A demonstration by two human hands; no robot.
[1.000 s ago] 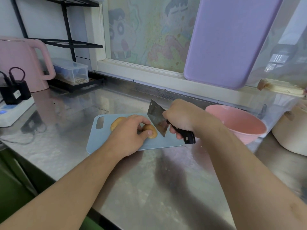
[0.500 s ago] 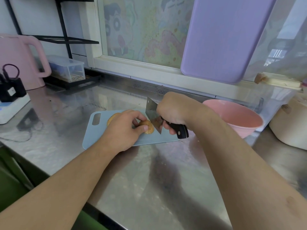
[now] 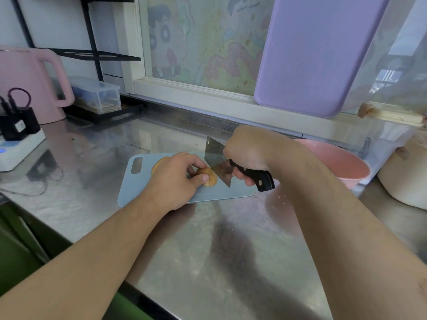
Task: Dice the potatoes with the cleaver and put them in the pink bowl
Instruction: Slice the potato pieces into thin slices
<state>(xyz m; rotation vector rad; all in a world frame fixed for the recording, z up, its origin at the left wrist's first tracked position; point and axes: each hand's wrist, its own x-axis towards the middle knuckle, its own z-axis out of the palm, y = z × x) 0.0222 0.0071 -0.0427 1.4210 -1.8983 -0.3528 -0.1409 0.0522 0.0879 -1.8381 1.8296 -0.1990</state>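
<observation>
Both forearms reach in over the steel table (image 3: 208, 250), and the action sits on the board (image 3: 231, 195) in mid-frame. The left hand (image 3: 175, 181) is down on the board, thumb and fingertips pinching a potato (image 3: 208, 177) and pinning it in place. A second potato (image 3: 157, 165) peeks out at 10 o'clock from that hand, mostly hidden behind the knuckles.

Now the key relation: the right hand (image 3: 249, 153) has its grip clenched round the black handle of the cleaver (image 3: 217, 162), and the pinned potato lies at 9 o'clock from the blade, just beside it. The blade stands on edge, its length running from 11 o'clock at the far end to 5 o'clock at the heel, with the heel corner low by the board. Whether steel is touching potato I cannot tell; they look a sliver apart. The left hand is the nearer one to the potato, and its thumb sits close to the blade's path, so that is the risk I would watch on the coming cut. Dicing looks barely begun, with no cut cubes visible on the board.

Further back, at 3 o'clock from the right hand, the bowl (image 3: 346, 162) waits, well apart from the potato; what shows of its inside looks bare.
</observation>
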